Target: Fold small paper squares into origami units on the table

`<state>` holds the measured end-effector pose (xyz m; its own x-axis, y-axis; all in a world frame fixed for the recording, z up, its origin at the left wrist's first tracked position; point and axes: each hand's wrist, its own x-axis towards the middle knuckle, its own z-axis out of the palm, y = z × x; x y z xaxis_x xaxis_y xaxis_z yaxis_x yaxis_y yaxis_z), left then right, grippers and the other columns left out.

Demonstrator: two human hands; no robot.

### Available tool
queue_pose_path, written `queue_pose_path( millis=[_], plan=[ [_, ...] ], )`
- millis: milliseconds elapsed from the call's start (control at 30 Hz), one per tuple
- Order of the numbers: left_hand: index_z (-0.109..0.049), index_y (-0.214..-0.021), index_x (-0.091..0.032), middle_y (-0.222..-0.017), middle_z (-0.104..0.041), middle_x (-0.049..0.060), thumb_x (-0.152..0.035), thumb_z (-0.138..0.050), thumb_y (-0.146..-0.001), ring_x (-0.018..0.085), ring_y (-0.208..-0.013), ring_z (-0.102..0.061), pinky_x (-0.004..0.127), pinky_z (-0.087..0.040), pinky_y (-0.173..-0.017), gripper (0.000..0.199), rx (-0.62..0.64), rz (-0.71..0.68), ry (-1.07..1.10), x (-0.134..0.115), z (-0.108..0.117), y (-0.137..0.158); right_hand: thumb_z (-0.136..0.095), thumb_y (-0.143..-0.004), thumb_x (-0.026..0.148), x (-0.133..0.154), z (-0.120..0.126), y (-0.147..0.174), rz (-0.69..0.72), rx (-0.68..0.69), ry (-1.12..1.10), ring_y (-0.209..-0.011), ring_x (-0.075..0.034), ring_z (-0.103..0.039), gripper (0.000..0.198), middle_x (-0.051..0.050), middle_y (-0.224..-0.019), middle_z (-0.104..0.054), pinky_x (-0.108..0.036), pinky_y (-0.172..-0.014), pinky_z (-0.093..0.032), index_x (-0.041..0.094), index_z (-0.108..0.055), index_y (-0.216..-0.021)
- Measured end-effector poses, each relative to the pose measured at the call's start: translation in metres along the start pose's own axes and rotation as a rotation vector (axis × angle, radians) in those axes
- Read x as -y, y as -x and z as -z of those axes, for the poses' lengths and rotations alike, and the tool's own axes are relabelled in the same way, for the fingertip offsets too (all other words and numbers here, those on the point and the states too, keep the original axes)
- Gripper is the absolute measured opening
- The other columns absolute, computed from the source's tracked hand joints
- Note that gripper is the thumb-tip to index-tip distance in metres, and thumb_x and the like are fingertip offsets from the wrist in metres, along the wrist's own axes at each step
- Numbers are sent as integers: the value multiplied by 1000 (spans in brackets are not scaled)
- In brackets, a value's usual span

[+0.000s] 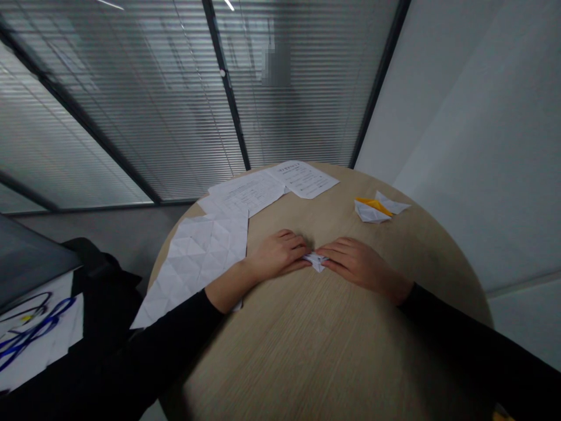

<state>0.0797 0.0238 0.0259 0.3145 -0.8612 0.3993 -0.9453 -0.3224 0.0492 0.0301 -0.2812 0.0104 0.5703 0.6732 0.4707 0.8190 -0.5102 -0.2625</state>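
Note:
Between my hands, on the wooden tabletop, is a small folded piece of white paper [317, 261] with some print on it. Its middle comes down to a point on the side toward me. My left hand [280, 255] has its fingers closed on the left end of the paper. On the right end, the fingers of my right hand [357, 263] are pressed together over it. The fingers cover both ends of the fold, so only its centre shows.
A creased white sheet [205, 251] lies left of my hands. Printed sheets [302, 178] overlap at the round table's [333, 351] far edge. Folded white and yellow paper pieces [372, 210] rest at the right. Blue cords [35, 333] lie on papers at far left. Glass with blinds [298, 117] stands behind.

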Motion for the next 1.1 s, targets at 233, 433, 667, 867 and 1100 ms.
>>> queue_pose_path(
  millis=[233,433,667,867,1100],
  plan=[
    [-85,-121,-24,-111,-84,8,-46,-51,-127,24,-102,-78,42,-56,-103,41,-3,31,-15,0,-2,0,-59,-124,33,-6,-4,-1,-68,-77,-102,-111,-27,-83,30,-7,-123,-91,-46,-101,-66,28,-85,-137],
    [-82,-111,-21,-103,-82,8,-41,-50,-126,24,-98,-77,42,-56,-102,41,-21,105,15,-3,1,0,-72,-118,46,-2,0,-1,-36,-48,-64,-113,-30,-81,34,-11,-126,-88,-48,-100,-64,26,-80,-144],
    [-80,-107,-22,-99,-82,7,-41,-57,-121,24,-98,-78,43,-55,-102,33,-44,138,139,-4,4,1,-67,-120,32,-9,-9,-12,-73,-129,-104,-94,-26,-77,20,-7,-99,-85,-42,-87,-61,26,-84,-109],
    [-81,-109,-23,-90,-82,4,-44,-62,-120,22,-88,-77,43,-56,-103,30,-109,236,274,-3,4,0,-66,-121,36,-8,-16,-23,-183,-126,-213,-91,-25,-77,28,-7,-96,-85,-40,-84,-62,26,-85,-103],
    [-72,-88,-20,-76,-69,0,-40,-69,-109,14,-66,-60,29,-48,-67,29,-198,451,534,-8,8,-2,-72,-117,31,3,-16,-23,-186,-180,-67,-121,-32,-79,43,-10,-133,-85,-53,-108,-65,35,-72,-160]
  ],
)
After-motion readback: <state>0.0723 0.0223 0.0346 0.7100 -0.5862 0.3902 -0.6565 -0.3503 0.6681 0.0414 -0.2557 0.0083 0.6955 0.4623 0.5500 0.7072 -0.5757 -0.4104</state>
